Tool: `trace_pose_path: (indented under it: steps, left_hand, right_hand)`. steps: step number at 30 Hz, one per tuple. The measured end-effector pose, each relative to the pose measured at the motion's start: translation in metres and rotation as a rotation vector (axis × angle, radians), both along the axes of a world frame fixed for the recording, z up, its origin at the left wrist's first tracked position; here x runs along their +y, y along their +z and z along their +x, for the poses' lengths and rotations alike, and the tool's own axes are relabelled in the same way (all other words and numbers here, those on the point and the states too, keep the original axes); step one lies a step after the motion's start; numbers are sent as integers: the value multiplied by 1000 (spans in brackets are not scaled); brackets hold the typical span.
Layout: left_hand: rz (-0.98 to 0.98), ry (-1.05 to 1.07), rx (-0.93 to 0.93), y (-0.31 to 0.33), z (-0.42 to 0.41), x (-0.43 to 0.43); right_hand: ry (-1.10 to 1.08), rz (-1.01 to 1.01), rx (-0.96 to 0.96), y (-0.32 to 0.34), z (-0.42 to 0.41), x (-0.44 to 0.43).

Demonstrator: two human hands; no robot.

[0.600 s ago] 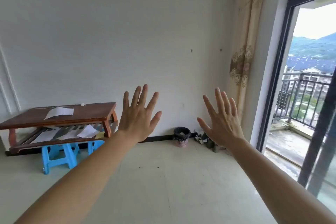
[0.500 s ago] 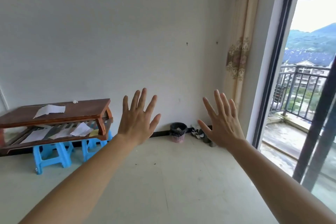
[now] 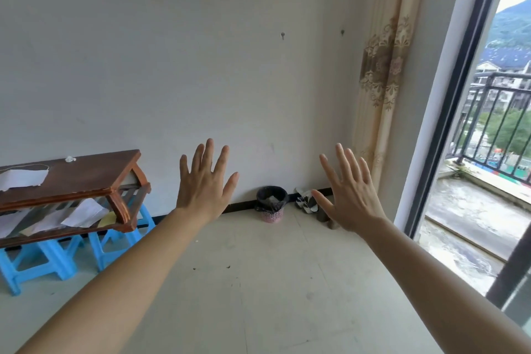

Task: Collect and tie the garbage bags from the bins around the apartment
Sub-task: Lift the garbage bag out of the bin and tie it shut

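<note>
A small pink mesh bin [image 3: 272, 214] stands on the floor against the far wall. A black garbage bag [image 3: 271, 197] lines it, folded over the rim, with some rubbish inside. My left hand [image 3: 202, 184] is raised in front of me, palm forward, fingers spread, holding nothing. My right hand [image 3: 349, 194] is raised the same way, fingers apart and empty. Both hands are well short of the bin, which shows between them.
A brown wooden low table [image 3: 86, 178] with papers on it stands at the left over blue plastic stools [image 3: 37, 260]. Shoes [image 3: 307, 201] lie right of the bin. A beige curtain [image 3: 382, 72] hangs beside a dark-framed balcony door [image 3: 457, 112].
The view has come closer to the far wall and bin, and the table has slid left. Both hands stay raised and spread.
</note>
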State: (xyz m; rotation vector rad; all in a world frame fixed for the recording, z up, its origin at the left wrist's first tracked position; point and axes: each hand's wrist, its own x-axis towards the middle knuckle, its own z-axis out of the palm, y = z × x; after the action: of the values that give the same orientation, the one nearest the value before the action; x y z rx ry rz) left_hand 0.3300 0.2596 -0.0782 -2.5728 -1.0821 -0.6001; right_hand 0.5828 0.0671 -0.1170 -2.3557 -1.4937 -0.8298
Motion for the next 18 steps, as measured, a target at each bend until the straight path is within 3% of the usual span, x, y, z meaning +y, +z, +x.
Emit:
trace_pose_path:
  steps: [12, 18]
  left_hand:
    - [-159, 33, -23, -90, 160, 259]
    - [-226, 11, 12, -95, 258, 420]
  right_hand:
    - [7, -145, 85, -85, 176, 271]
    - [-40, -236, 129, -93, 267, 420]
